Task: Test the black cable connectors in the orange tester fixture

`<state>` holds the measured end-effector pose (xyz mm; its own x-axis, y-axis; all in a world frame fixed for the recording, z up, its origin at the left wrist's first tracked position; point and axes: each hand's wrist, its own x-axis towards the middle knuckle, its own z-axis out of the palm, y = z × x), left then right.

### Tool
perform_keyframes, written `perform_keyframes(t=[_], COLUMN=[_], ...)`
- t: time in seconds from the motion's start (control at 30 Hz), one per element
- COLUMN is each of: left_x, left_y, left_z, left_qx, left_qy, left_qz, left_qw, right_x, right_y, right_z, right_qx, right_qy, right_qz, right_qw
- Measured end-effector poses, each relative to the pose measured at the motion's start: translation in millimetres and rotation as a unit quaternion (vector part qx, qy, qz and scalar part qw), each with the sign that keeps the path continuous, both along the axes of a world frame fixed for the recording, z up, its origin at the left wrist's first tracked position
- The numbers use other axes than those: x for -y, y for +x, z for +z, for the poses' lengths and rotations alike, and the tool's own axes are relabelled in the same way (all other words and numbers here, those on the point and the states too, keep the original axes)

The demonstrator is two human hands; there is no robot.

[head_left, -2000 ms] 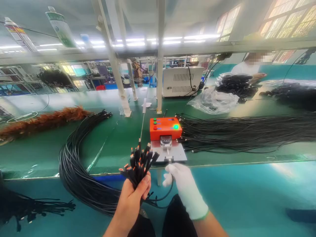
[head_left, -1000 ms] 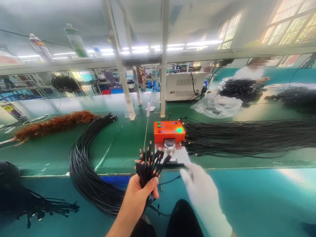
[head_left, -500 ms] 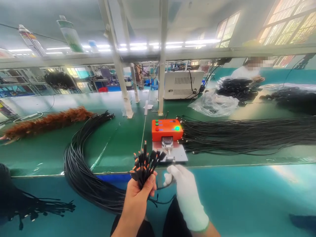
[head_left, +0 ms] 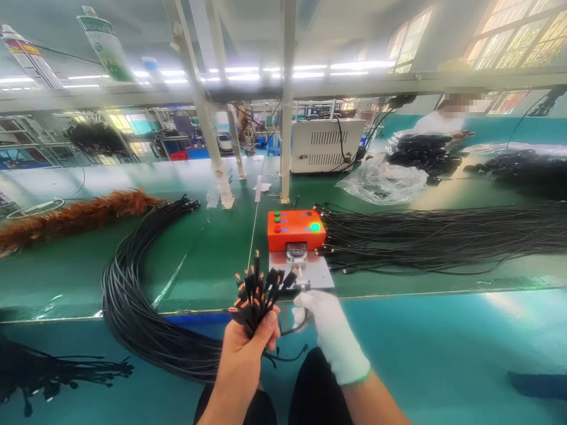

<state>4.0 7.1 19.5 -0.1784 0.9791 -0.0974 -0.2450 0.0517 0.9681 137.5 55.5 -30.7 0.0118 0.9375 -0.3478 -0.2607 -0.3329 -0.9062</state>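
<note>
My bare left hand [head_left: 248,348] is closed round a bundle of black cables [head_left: 254,301], whose connector ends with orange tips fan upward. The cables hang past the bench edge and curve back onto the bench at the left. My right hand [head_left: 321,324], in a white glove, pinches one black cable [head_left: 295,330] just in front of the metal plate [head_left: 325,274]. Behind that plate stands an orange box [head_left: 296,231] with a lit green light, two green buttons and a red one.
Long black cables [head_left: 434,236] lie across the right side of the green bench. A brown feathery duster [head_left: 84,217] rests at the left. Metal posts [head_left: 287,118], a white cabinet [head_left: 325,147] and plastic bags [head_left: 381,182] stand behind. A person [head_left: 443,121] is at the back right.
The whole view has shifted slightly. My right hand stays by the front of the metal plate with the cable, its wrist a little differently angled. The left hand still grips the bundle.
</note>
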Motion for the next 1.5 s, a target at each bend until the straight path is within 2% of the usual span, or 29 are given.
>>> perform_keyframes(t=[0.23,0.47,0.6,0.67,0.73,0.77,0.83,0.87,0.9,0.93,1.03,1.1,1.17,1.23,1.3,1.4,1.5], left_x=[-1.9,-2.3,-6.0,-7.9,-9.0,-9.2,-9.1,-8.8,-8.5,-8.1,-6.8,-6.1,-5.3,-4.0,-2.4,0.3,2.3], left_y=[1.8,-1.6,-9.2,-13.5,-17.6,-19.4,-22.0,-22.5,-22.5,-21.9,-18.1,-15.6,-14.5,-15.2,-16.6,-17.2,-15.3], left_z=[-4.7,-9.2,-10.2,-9.5,-8.6,-8.3,-8.0,-8.0,-8.3,-8.7,-11.3,-13.9,-16.3,-17.2,-15.9,-10.0,-2.5], left_qx=[-0.01,0.023,-0.009,-0.023,-0.024,-0.023,-0.024,-0.025,-0.025,-0.025,-0.029,-0.033,-0.025,-0.005,0.006,0.007,0.009], left_qy=[0.001,-0.01,-0.01,-0.016,-0.023,-0.027,-0.034,-0.034,-0.033,-0.029,-0.023,-0.022,-0.023,-0.017,-0.004,-0.002,-0.027], left_qz=[-0.007,0.025,-0.034,-0.046,-0.054,-0.067,-0.094,-0.104,-0.112,-0.117,-0.134,-0.143,-0.11,-0.036,0.023,0.008,-0.022], left_qw=[1.0,0.999,0.999,0.999,0.998,0.997,0.995,0.994,0.993,0.992,0.99,0.989,0.993,0.999,1.0,1.0,0.999], right_x=[-9.2,-12.7,-8.7,-2.2,7.4,12.8,23.5,28.3,32.4,35.5,38.8,37.1,34.4,31.8,29.1,22.9,14.8], right_y=[0.4,-1.3,-0.9,3.7,12.0,16.7,24.7,26.7,26.8,24.8,9.0,-4.1,-13.7,-16.9,-14.4,-6.4,-0.7], right_z=[-4.1,-2.1,4.8,8.1,11.9,14.6,23.2,29.2,36.0,43.2,60.3,62.3,55.9,44.1,31.2,15.9,7.6], right_qx=[-0.01,0.002,0.015,0.039,0.157,0.252,0.429,0.471,0.469,0.427,0.205,0.063,-0.027,-0.052,-0.029,0.003,-0.01], right_qy=[-0.01,-0.019,-0.013,0.002,0.013,0.015,0.026,0.043,0.069,0.102,0.179,0.202,0.193,0.151,0.104,0.063,0.042], right_qz=[0.0,0.004,0.013,0.051,0.087,0.083,0.025,-0.008,-0.027,-0.03,0.028,0.065,0.044,-0.014,-0.045,0.003,0.05], right_qw=[1.0,1.0,1.0,0.998,0.984,0.964,0.903,0.881,0.88,0.898,0.962,0.975,0.98,0.987,0.993,0.998,0.998])
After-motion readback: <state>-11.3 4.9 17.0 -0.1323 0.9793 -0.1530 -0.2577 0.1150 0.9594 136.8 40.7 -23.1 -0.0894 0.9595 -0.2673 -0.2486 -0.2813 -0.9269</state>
